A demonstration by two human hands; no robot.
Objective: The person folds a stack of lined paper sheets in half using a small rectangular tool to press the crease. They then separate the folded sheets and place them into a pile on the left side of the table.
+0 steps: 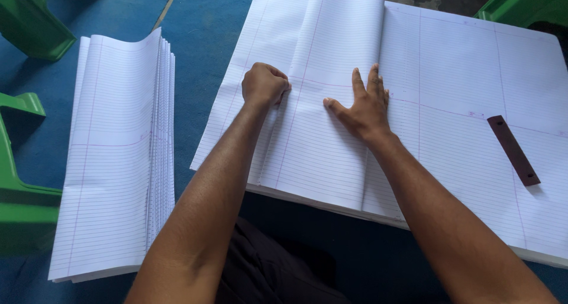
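Two hands: we see both on one folded ruled sheet (319, 132), which lies on top of a wide stack of ruled paper (461, 73) on the blue floor (207, 37).
Sheet edges: its fold runs up the middle and rises into a loose curl at the far end; the near edge lies just inside the stack's near edge.
Open room: we find bare ruled paper to the right of the sheet, and a strip of floor to the left.
Left hand (264, 85): grip pressed together into a fist, knuckles down on the crease.
Right hand (367, 105): grip spread flat, fingers pointing away, palm on the sheet.
Dark flat bar (513, 150): lies on the stack, well right of the right hand.
Folded pile (118, 156): separate, on the floor to the left.
Green plastic stools (23, 20): at the left and the far right corner.
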